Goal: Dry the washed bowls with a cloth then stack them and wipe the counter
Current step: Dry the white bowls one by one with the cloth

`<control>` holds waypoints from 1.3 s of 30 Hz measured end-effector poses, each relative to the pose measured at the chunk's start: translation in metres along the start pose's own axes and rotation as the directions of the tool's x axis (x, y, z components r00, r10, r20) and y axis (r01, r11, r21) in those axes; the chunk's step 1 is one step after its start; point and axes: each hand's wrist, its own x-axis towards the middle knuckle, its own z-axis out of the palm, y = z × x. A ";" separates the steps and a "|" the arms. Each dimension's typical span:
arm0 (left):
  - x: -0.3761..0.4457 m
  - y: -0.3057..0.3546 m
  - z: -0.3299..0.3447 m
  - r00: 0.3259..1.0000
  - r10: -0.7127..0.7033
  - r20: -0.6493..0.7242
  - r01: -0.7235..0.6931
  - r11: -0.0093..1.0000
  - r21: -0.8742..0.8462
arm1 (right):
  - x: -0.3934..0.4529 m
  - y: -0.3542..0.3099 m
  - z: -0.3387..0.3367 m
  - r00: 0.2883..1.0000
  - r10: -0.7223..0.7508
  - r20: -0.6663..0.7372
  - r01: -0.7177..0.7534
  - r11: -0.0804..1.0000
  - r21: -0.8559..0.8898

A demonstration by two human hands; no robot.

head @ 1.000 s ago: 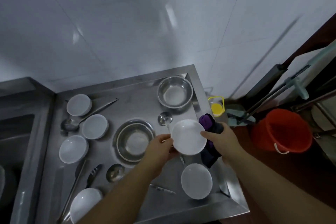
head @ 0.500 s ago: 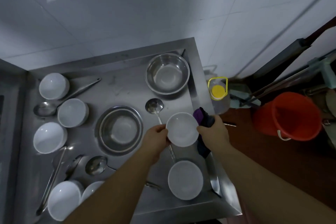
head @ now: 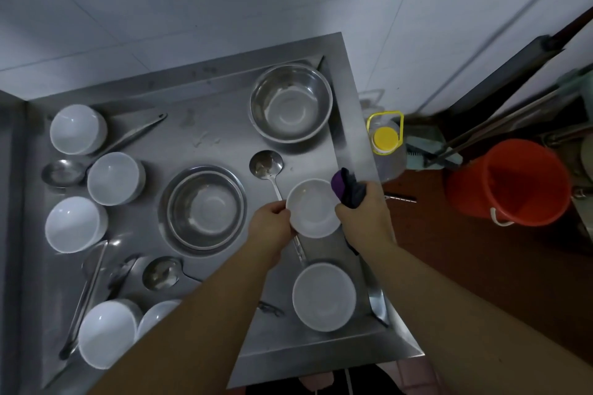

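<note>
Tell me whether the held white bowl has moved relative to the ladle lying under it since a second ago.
No clear move. The held bowl stays over the ladle handle, just below its scoop, gripped by the left hand; only the camera has shifted.

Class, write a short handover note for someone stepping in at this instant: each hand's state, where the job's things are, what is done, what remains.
Left hand grips the rim of a small white ceramic bowl, held above the steel counter.
Right hand grips the dark purple cloth at the bowl's right edge.
One white bowl sits near the front; five more white bowls stand at the left.
Done: nothing stacked.
Left: dry the bowls, stack them, wipe the counter.
</note>
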 end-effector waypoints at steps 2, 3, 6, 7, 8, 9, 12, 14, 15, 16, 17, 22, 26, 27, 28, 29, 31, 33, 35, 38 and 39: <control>-0.003 -0.001 -0.001 1.000 0.016 0.004 -0.016 0.999 0.034 | -0.004 0.003 -0.002 1.000 -0.018 -0.007 0.018 1.000 0.002; -0.004 -0.001 -0.002 1.000 0.023 0.010 -0.024 0.998 0.053 | -0.007 0.005 -0.003 0.999 -0.030 -0.010 0.030 1.000 0.001; -0.010 -0.006 -0.008 1.000 0.024 0.013 -0.025 0.994 0.102 | -0.018 0.012 -0.010 0.998 -0.054 -0.011 0.054 0.998 0.023; -0.013 -0.009 -0.011 1.000 0.022 0.005 -0.022 0.994 0.111 | -0.023 0.015 -0.013 0.998 -0.060 -0.011 0.060 0.998 0.032; -0.017 -0.014 -0.014 1.000 0.026 -0.009 -0.025 0.990 0.141 | -0.030 0.019 -0.014 0.998 -0.065 -0.015 0.066 0.997 0.040; -0.022 -0.020 -0.017 0.999 0.049 -0.023 -0.043 0.977 0.210 | -0.036 0.023 -0.016 0.997 -0.068 -0.021 0.068 0.997 0.046; -0.041 -0.045 -0.023 0.991 0.127 0.052 -0.135 0.828 0.544 | -0.055 0.036 -0.021 0.998 -0.061 -0.017 0.062 0.997 0.044; -0.052 -0.064 -0.022 0.986 0.101 0.135 -0.165 0.739 0.653 | -0.068 0.046 -0.022 0.998 -0.056 0.016 0.055 0.998 0.033; -0.057 -0.073 -0.020 0.984 0.081 0.156 -0.167 0.711 0.684 | -0.075 0.051 -0.023 0.998 -0.054 0.028 0.053 0.998 0.029; -0.061 -0.081 -0.018 0.982 0.073 0.172 -0.175 0.683 0.709 | -0.082 0.055 -0.022 0.998 -0.051 0.032 0.050 0.998 0.031; -0.063 -0.088 -0.016 0.978 0.081 0.191 -0.196 0.657 0.728 | -0.088 0.059 -0.022 0.998 -0.048 0.031 0.047 0.998 0.033; -0.070 -0.097 -0.013 0.981 0.108 0.161 -0.192 0.673 0.714 | -0.111 0.070 -0.020 0.997 -0.042 0.063 0.040 0.999 0.033; -0.076 -0.090 -0.023 0.982 0.072 0.177 -0.173 0.727 0.664 | -0.124 0.063 -0.022 0.993 -0.071 0.096 0.064 0.995 0.076; -0.079 -0.088 -0.027 0.980 0.065 0.185 -0.172 0.745 0.645 | -0.127 0.059 -0.022 0.991 -0.081 0.102 0.073 0.994 0.083; -0.082 -0.086 -0.033 0.981 0.061 0.185 -0.164 0.769 0.618 | -0.129 0.053 -0.021 0.990 -0.092 0.109 0.082 0.993 0.091; -0.085 -0.084 -0.039 0.983 0.056 0.174 -0.149 0.799 0.583 | -0.132 0.048 -0.021 0.988 -0.101 0.117 0.090 0.991 0.102; -0.092 -0.080 -0.054 0.989 0.045 0.138 -0.107 0.871 0.479 | -0.137 0.035 -0.020 0.982 -0.124 0.140 0.106 0.986 0.131; -0.100 -0.072 -0.070 0.994 0.027 0.105 -0.062 0.937 0.344 | -0.145 0.019 -0.017 0.971 -0.164 0.175 0.137 0.978 0.158; -0.109 -0.061 -0.085 0.996 0.022 0.091 -0.042 0.974 0.222 | -0.153 0.001 -0.012 0.956 -0.220 0.196 0.185 0.966 0.179; -0.122 -0.041 -0.109 0.991 0.047 0.124 -0.054 0.997 0.049 | -0.166 -0.029 -0.002 0.935 -0.288 0.207 0.245 0.947 0.210; -0.126 -0.033 -0.116 0.988 0.060 0.139 -0.059 0.998 -0.016 | -0.171 -0.039 0.001 0.929 -0.307 0.206 0.266 0.942 0.206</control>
